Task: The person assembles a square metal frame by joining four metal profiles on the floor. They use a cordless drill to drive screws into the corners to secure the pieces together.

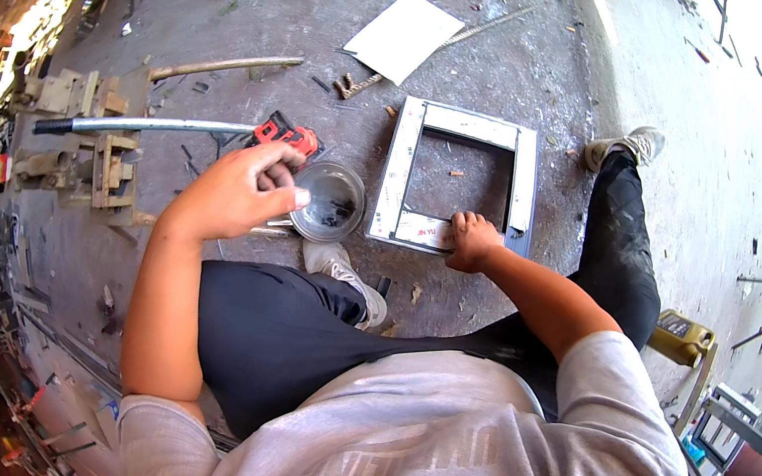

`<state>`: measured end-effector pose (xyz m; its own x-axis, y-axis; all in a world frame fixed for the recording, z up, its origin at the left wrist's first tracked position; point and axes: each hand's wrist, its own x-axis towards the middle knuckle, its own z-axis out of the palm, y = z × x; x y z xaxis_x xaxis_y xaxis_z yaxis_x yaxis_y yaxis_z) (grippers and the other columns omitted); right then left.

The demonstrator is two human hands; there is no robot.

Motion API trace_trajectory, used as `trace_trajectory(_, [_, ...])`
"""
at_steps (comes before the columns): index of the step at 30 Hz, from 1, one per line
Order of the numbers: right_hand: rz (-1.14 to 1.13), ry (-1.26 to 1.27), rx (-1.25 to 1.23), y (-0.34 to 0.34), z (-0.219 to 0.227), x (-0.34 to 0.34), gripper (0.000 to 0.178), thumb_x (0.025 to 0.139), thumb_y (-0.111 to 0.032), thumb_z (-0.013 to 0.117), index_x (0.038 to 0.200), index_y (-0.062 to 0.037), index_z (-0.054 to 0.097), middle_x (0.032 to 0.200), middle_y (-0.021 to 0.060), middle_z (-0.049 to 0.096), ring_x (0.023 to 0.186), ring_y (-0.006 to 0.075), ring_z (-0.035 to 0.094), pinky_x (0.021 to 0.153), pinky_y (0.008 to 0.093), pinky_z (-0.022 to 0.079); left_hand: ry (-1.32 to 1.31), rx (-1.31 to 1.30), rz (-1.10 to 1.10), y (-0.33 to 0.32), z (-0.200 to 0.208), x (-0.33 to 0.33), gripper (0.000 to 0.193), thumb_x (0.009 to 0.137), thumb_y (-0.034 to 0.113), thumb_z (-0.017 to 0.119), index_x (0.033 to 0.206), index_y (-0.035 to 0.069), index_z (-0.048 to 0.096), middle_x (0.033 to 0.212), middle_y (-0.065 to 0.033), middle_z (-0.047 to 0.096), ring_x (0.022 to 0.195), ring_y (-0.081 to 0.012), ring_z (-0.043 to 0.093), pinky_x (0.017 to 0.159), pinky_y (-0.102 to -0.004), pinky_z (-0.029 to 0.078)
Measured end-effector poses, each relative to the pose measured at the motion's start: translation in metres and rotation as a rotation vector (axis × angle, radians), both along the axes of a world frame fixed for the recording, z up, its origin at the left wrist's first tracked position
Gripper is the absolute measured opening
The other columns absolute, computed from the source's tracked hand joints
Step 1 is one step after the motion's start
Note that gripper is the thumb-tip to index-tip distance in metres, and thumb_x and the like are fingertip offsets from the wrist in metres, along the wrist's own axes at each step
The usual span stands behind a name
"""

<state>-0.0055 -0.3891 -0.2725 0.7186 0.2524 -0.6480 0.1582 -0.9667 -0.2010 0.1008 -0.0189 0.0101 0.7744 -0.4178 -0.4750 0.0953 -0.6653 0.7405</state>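
A rectangular metal frame with whitish film on its bars lies on the floor before me. My right hand grips its near bar, fingers over the top. To the left of the frame stands a round bowl with small dark pieces in it. At the bowl's left rim is my left hand, its fingers curled and its thumb reaching toward them. Whatever is pinched there, if anything, is too small to make out. Just beyond that hand lies a red and black tool, partly hidden by it.
A silver bar with a black grip and a wooden handle lie left. Farther off are a white sheet and a rod. Wooden blocks sit far left. A yellow jerrycan stands right, by my leg.
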Motion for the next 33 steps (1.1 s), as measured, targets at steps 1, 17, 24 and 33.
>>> trace_trajectory(1, [-0.061, -0.039, 0.113, 0.001, 0.009, 0.001, 0.073, 0.078, -0.040, 0.080, 0.132, 0.0001, 0.053, 0.131, 0.0235, 0.062, 0.125, 0.0410, 0.060, 0.106, 0.0458, 0.051, -0.011, 0.011, -0.004, -0.003, 0.002, 0.002, 0.050, 0.090, 0.023, 0.081, 0.129, -0.004, 0.063, 0.093, -0.0066, 0.070, 0.080, -0.0124, 0.064, 0.073, -0.0320, 0.053])
trace_trajectory(17, [-1.358, -0.049, 1.177, 0.034, 0.131, 0.035, 0.042, 0.095, -0.034, 0.067, 0.124, -0.0043, 0.063, 0.100, 0.0078, 0.063, 0.092, 0.0178, 0.062, 0.074, 0.0314, 0.051, -0.065, 0.103, 0.030, 0.020, 0.004, -0.020, 0.058, 0.092, 0.036, 0.081, 0.133, -0.001, 0.064, 0.104, -0.0105, 0.073, 0.096, -0.0196, 0.067, 0.088, -0.0362, 0.054])
trace_trajectory(24, [-1.342, 0.039, 1.364, 0.040, 0.074, 0.008, 0.053, 0.091, -0.033, 0.064, 0.133, -0.0020, 0.059, 0.111, 0.0106, 0.063, 0.098, 0.0220, 0.061, 0.088, 0.0373, 0.050, -0.072, 0.173, 0.047, 0.035, -0.004, -0.026, 0.056, 0.091, 0.038, 0.081, 0.132, 0.003, 0.065, 0.105, -0.0116, 0.074, 0.098, -0.0220, 0.068, 0.087, -0.0389, 0.055])
trace_trajectory(33, [-1.231, 0.029, 1.532, 0.026, 0.082, 0.001, 0.032, 0.095, -0.030, 0.057, 0.117, -0.0067, 0.058, 0.094, 0.0088, 0.065, 0.081, 0.0216, 0.067, 0.075, 0.0379, 0.057, -0.091, 0.257, 0.043, 0.039, -0.022, -0.026, 0.049, 0.091, 0.035, 0.080, 0.126, 0.003, 0.068, 0.104, -0.0124, 0.075, 0.095, -0.0231, 0.069, 0.087, -0.0397, 0.055])
